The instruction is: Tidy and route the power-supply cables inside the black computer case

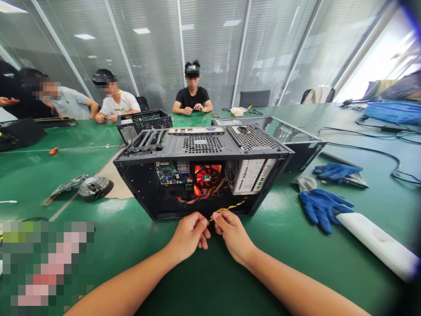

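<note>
A black computer case (204,151) lies on the green table with its open side facing me. Inside are a circuit board (171,172), a red fan (208,177) and a power supply (251,176) with a white label. Just in front of the case, my left hand (191,232) and my right hand (232,232) both pinch a thin yellow-and-black twisted cable (235,205). The cable runs from my fingers up to the right, into the lower part of the case. Red and black wires (197,197) lie bundled below the fan.
Blue gloves (324,206) and a white bar (375,241) lie at the right. A round metal part (95,188) is at the left. Behind stand another open case (296,136) and a smaller one (144,120). Several people sit across the green table (138,237).
</note>
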Action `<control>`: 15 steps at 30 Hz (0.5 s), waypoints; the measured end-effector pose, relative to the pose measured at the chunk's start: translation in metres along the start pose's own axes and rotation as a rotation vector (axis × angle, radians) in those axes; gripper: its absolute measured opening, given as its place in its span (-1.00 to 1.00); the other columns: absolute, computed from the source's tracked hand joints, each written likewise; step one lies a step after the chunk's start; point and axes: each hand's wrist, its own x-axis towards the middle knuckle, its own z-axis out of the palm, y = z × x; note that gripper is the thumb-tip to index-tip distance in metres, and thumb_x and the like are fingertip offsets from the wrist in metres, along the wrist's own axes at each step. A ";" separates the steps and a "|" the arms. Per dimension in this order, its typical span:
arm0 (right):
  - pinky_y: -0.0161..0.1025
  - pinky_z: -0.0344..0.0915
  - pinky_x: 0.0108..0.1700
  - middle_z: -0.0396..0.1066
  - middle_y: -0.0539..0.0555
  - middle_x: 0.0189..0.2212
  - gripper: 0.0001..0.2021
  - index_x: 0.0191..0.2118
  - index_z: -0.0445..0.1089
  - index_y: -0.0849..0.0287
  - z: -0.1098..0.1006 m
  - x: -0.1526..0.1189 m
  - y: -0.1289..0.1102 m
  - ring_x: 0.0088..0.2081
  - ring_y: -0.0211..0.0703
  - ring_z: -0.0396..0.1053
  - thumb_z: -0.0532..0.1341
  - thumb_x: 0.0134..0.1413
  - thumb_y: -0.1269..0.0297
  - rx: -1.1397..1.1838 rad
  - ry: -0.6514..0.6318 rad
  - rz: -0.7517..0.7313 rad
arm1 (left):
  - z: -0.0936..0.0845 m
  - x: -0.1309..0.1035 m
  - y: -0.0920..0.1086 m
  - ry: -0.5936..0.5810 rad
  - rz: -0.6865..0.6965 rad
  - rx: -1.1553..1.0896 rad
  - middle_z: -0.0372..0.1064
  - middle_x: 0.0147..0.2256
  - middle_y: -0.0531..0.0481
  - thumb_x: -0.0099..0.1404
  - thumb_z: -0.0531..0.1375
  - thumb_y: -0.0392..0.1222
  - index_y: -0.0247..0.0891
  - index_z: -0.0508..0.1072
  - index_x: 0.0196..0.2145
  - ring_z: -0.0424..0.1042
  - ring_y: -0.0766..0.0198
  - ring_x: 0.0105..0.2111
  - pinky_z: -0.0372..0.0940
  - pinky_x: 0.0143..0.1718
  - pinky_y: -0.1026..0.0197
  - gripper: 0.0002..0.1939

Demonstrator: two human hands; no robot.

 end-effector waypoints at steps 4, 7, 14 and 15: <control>-0.28 -0.01 -0.47 0.16 -0.07 -0.62 -0.73 -0.48 0.25 0.17 0.001 -0.002 -0.003 -0.56 -0.32 0.05 0.16 0.05 0.08 -0.013 -0.068 -0.019 | -0.003 -0.001 0.005 -0.243 -0.376 -0.502 0.07 -0.61 0.20 0.17 0.17 -0.08 -0.33 0.26 -0.37 0.00 0.59 -0.74 -0.08 -0.65 0.42 -0.76; -0.27 0.00 -0.46 0.14 -0.08 -0.64 -0.75 -0.51 0.22 0.16 0.001 -0.003 -0.005 -0.57 -0.32 0.04 0.16 0.06 0.13 0.035 -0.103 -0.004 | -0.001 -0.003 0.004 -0.216 -0.301 -0.477 0.08 -0.61 0.21 0.18 0.16 -0.06 -0.27 0.19 -0.37 -0.01 0.56 -0.73 -0.10 -0.64 0.41 -0.75; -0.27 0.02 -0.47 0.13 -0.08 -0.67 -0.69 -0.55 0.25 0.17 -0.001 0.000 -0.004 -0.58 -0.31 0.08 0.19 0.00 0.05 -0.035 -0.129 0.009 | 0.003 -0.014 -0.004 0.118 0.310 0.409 0.24 -0.53 0.07 0.28 0.03 -0.05 -0.23 0.25 -0.33 0.20 0.36 -0.54 0.06 -0.46 0.29 -0.81; -0.27 0.02 -0.47 0.14 -0.08 -0.67 -0.67 -0.57 0.25 0.17 -0.001 0.001 -0.004 -0.59 -0.30 0.08 0.19 -0.01 0.03 -0.059 -0.125 0.004 | 0.002 -0.016 -0.005 0.143 0.343 0.462 0.26 -0.49 0.05 0.27 0.05 -0.06 -0.22 0.27 -0.30 0.22 0.34 -0.51 0.07 -0.43 0.28 -0.83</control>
